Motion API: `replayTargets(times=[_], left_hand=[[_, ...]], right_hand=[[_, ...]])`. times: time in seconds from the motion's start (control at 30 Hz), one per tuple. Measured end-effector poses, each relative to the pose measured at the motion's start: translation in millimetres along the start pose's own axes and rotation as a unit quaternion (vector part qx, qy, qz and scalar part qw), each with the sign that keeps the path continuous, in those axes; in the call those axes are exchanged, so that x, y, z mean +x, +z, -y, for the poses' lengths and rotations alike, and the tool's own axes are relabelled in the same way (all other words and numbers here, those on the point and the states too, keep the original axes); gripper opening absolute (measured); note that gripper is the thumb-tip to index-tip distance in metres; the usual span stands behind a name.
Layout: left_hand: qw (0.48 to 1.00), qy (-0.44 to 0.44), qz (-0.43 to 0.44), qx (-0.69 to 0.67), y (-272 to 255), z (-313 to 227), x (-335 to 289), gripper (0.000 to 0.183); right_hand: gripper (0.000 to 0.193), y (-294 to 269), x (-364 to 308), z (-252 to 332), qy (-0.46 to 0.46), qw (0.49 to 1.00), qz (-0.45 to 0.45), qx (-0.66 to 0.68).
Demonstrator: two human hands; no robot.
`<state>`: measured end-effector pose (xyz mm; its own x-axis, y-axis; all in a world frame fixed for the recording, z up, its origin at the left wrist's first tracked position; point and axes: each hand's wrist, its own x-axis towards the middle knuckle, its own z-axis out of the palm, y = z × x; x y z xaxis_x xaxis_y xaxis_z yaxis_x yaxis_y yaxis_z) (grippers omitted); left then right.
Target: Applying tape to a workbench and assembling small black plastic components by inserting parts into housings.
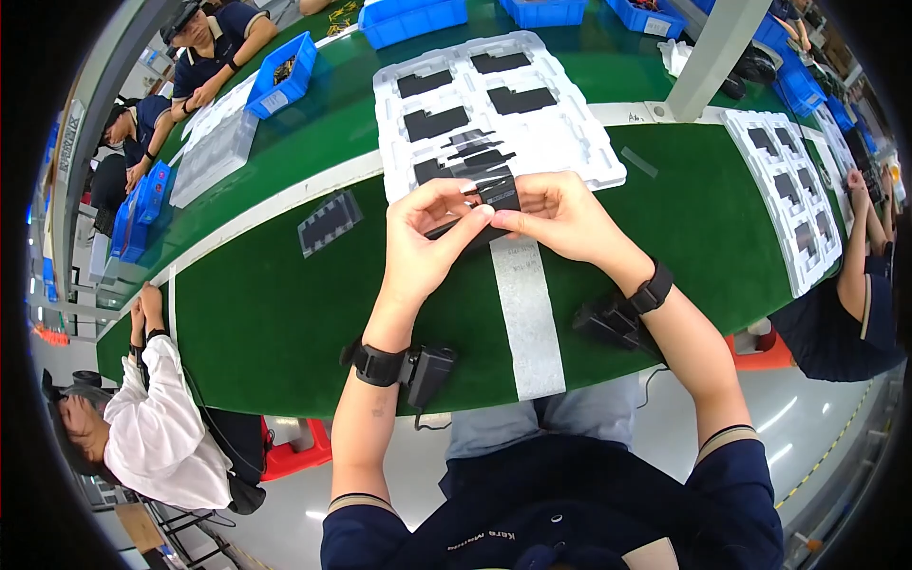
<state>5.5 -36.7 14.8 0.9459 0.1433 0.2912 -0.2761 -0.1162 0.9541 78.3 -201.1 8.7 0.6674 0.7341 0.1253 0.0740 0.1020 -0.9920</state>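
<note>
Between my two hands, over the near edge of a white moulded tray [600, 163], is a flat black part [498, 193] with a shiny strip-like surface. My left hand [429, 226] pinches its left side with thumb and fingers. On the other side, my right hand [562, 220] has its thumb and fingers closed on the same part, and the thumb tips nearly meet. The fingers hide much of its outline. Several black L-shaped pieces [522, 100] sit in the tray's pockets. Left of my hands lies a clear sheet with dark shapes [330, 224].
A pale strip [527, 318] runs across the green work surface [266, 313] toward me. Right of the tray are a small clear strip [639, 161] and a metal post [712, 62]. Another filled tray [807, 275] stands farther right. Blue bins [413, 21] line the back; co-workers sit at both sides.
</note>
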Motion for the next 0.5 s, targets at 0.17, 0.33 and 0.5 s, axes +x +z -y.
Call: replayTargets(times=[0.17, 0.33, 0.5], left_hand=[[0.999, 0.006, 0.012, -0.053, 0.1, 0.6, -1.6, 0.015], [0.998, 0.015, 0.019, -0.05, 0.4, -2.5, -3.2, 0.011], [0.997, 0.022, 0.04, -0.063, -2.3, -2.6, -5.5, 0.012]], right_hand=[[0.015, -1.4, -1.4, -0.3, -0.014, 1.0, 0.001, -0.015], [0.013, -0.9, -1.5, -6.9, -0.035, 0.999, 0.011, -0.013], [0.013, 2.9, -4.5, 0.9, -0.06, 0.998, 0.009, 0.024]])
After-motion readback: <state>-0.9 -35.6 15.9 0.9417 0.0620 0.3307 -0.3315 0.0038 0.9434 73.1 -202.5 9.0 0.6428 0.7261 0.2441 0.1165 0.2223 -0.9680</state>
